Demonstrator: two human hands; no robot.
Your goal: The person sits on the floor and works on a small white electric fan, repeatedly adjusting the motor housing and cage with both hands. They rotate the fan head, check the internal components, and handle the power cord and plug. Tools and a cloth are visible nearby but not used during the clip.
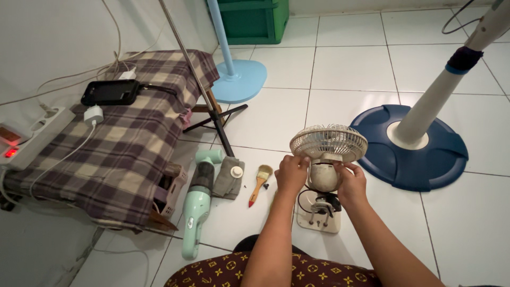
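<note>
Both hands grip the small desk fan [325, 159] at centre frame: the left hand [291, 174] pinches under the wire cage, the right hand [350, 183] wraps the motor housing. It looks light, with a thin cage that would bend (better held by housing or base). A paintbrush [258, 182] lies just left.

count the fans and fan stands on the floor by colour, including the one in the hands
cream small fan, held at the back by the left hand and right hand: 1
light blue fan stand: 1
dark blue fan stand: 1
total: 3
</note>
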